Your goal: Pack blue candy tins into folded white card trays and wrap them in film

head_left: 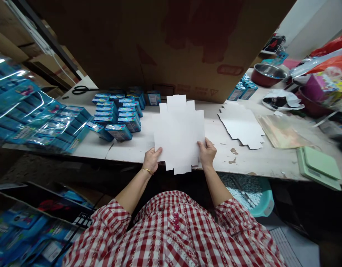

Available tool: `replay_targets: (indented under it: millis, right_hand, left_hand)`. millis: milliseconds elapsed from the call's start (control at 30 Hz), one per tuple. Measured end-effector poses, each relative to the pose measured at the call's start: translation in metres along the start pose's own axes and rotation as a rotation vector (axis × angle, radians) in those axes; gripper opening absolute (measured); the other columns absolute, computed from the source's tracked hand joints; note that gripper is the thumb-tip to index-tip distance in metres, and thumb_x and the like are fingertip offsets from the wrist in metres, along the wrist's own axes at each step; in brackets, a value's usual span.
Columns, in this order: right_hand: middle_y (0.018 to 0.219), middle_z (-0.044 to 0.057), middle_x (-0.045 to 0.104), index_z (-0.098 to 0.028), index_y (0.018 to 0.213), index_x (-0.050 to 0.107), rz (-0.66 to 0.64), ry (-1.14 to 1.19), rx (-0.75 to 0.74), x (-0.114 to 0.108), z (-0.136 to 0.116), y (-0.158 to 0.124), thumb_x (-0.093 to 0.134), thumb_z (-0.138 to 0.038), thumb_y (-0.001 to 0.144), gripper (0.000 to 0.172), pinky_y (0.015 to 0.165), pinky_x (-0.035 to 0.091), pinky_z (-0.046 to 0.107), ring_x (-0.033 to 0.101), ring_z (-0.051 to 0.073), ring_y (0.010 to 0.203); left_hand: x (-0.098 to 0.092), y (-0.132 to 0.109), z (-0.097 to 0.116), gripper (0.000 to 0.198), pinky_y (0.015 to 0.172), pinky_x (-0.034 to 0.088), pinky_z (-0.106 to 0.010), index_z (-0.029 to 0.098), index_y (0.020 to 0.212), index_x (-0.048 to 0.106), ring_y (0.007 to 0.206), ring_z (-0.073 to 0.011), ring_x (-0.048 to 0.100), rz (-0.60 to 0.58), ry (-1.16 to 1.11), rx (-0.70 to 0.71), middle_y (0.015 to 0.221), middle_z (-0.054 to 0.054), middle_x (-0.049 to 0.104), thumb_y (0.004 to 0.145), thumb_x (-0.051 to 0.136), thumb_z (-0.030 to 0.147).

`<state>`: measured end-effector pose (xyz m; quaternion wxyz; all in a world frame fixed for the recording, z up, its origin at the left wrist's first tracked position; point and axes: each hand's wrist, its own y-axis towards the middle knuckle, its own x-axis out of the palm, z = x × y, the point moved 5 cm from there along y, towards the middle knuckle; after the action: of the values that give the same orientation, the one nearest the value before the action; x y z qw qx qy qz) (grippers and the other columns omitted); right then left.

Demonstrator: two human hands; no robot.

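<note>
A flat, die-cut white cardboard box blank point(178, 133) is held up over the table's front edge, its plain side facing me. My left hand point(151, 158) grips its lower left edge, thumb on top. At the lower right edge, my right hand point(206, 151) pinches it the same way. Whether it is one sheet or a thin stack I cannot tell. More white blanks point(240, 124) lie in a pile on the table to the right. Several small blue boxes point(119, 131) stand in rows left of the blank.
Clear-wrapped packs of blue boxes point(45, 118) fill the left side. A large brown carton point(159, 48) stands behind. Scissors point(81, 89) lie at the back left. On the right are a green scale point(319, 165), a metal bowl point(269, 73) and, below the table, a teal basin point(266, 202).
</note>
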<state>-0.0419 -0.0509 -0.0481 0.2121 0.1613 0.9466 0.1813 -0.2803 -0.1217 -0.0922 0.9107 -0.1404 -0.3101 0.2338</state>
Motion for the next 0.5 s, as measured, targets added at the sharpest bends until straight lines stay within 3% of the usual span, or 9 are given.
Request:
replay_targets:
  millis: [100, 167, 367, 500]
  right_hand:
    - [0.087, 0.009, 0.064, -0.015, 0.118, 0.059, 0.077, -0.186, -0.21, -0.003, -0.023, -0.004, 0.05, -0.035, 0.084, 0.04, 0.074, 0.049, 0.032, 0.058, 0.018, 0.08]
    - [0.086, 0.009, 0.064, -0.016, 0.126, 0.052, 0.062, -0.276, -0.347, -0.003, -0.042, -0.01, 0.045, -0.03, 0.088, 0.041, 0.069, 0.05, 0.03, 0.059, 0.017, 0.077]
    - [0.101, 0.009, 0.064, -0.023, 0.143, 0.024, -0.051, -0.372, -0.744, -0.008, -0.107, -0.037, 0.04, -0.008, 0.087, 0.06, 0.076, 0.051, 0.027, 0.061, 0.016, 0.086]
    - [0.109, 0.011, 0.063, -0.021, 0.145, 0.017, -0.076, -0.43, -0.877, -0.01, -0.128, -0.05, 0.039, -0.005, 0.086, 0.065, 0.076, 0.051, 0.028, 0.061, 0.015, 0.084]
  left_hand:
    - [-0.001, 0.001, -0.002, 0.046, 0.069, 0.054, -0.035, 0.013, 0.079, 0.058, 0.064, -0.0172, 0.065, 0.056, 0.013, -0.029, 0.065, -0.001, 0.067, 0.046, 0.083, 0.034]
    - [-0.004, 0.002, -0.006, 0.044, 0.064, 0.054, -0.033, 0.015, 0.079, 0.055, 0.059, -0.0149, 0.063, 0.077, 0.018, -0.067, 0.062, 0.002, 0.065, 0.049, 0.081, 0.035]
    - [-0.008, 0.006, -0.01, 0.047, 0.047, 0.049, -0.026, 0.017, 0.084, 0.052, 0.054, -0.0139, 0.06, -0.022, 0.058, -0.117, 0.068, 0.001, 0.064, 0.054, 0.077, 0.042]
    - [-0.008, 0.006, -0.01, 0.046, 0.05, 0.049, -0.025, 0.018, 0.09, 0.053, 0.063, -0.0157, 0.062, -0.06, 0.052, -0.129, 0.077, -0.002, 0.065, 0.057, 0.075, 0.041]
